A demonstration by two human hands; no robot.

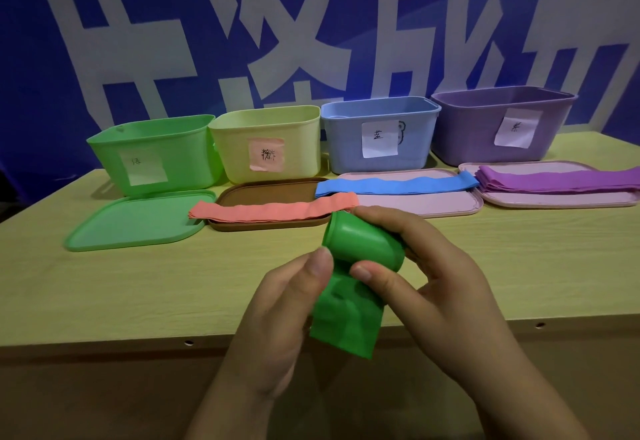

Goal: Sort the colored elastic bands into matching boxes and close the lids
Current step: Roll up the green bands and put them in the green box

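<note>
From the head view, both hands grip the folded green band (pixel 349 287) above the table's (pixel 138 287) near edge: left hand (pixel 277 318) pinches its side, right hand (pixel 443 287) curls round the top (thumb pressing). The green box (pixel 156 155) stands open, far left.

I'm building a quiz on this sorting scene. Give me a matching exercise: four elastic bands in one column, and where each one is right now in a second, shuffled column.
Bands:
1. green band
2. pink band
3. blue band
4. purple bands

Places:
A. stacked on the far-right pink lid
B. lying across the brown lid
C. held in both hands, left hand and right hand
D. lying on the pink lid in front of the blue box

Pairs: 1-C, 2-B, 3-D, 4-A
</note>
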